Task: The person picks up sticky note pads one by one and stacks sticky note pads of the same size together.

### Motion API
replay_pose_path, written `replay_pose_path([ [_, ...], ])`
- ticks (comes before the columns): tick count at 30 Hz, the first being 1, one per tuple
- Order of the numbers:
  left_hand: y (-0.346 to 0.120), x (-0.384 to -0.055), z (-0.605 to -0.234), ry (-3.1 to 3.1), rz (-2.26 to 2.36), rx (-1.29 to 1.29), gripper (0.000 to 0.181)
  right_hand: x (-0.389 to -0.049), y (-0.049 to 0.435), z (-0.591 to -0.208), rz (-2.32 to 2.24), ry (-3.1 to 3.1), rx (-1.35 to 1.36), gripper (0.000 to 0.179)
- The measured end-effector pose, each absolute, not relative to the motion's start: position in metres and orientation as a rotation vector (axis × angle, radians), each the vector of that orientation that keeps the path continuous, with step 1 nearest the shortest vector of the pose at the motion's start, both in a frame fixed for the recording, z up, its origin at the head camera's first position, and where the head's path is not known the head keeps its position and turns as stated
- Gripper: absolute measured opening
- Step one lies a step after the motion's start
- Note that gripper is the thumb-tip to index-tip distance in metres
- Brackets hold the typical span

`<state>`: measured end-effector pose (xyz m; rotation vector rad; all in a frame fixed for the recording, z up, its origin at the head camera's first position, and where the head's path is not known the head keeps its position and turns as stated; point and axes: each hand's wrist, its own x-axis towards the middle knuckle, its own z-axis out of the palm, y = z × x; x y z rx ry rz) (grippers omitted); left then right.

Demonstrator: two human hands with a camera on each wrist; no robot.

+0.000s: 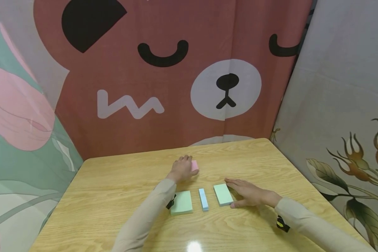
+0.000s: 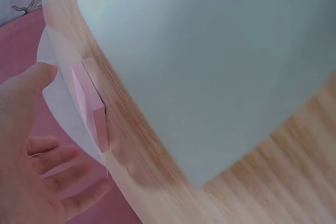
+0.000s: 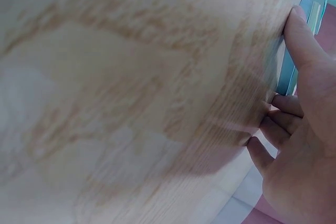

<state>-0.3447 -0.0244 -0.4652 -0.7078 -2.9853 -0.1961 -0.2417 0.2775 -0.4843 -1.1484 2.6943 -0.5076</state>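
At the far middle of the table, my left hand [image 1: 181,168] hovers over or beside a pink sticky-note pad [image 1: 194,165], partly hiding it. In the left wrist view a gap shows between the loosely spread fingers and the pink pad. My right hand [image 1: 249,193] lies beside a pale green sticky-note pad [image 1: 223,194], its thumb by the near corner and its fingers by the far one. The right wrist view has fingertips resting on the wood. A narrow blue pad [image 1: 203,199] and a larger green pad [image 1: 181,202] lie left of it, the larger one beneath the left wrist.
The pads lie on a light wooden table [image 1: 123,196]. A curtain with a bear face [image 1: 163,133] hangs behind its far edge, and a floral curtain [image 1: 340,105] hangs on the right. Both wrists wear dark straps.
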Motion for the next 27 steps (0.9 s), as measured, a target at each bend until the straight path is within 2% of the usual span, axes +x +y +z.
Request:
replay_pose_path([
  [15, -0.0227, -0.3464, -0.4653, -3.082, -0.213, -0.65, 0.075, -0.2421, 0.2778, -0.4857, -0.507, 2.693, -1.16, 0.088],
  [27, -0.0245, -0.3476, -0.4678, -3.102, -0.253, -0.72, 0.074, -0.2429, 0.2787, -0.4876, -0.517, 2.695, -1.165, 0.088],
])
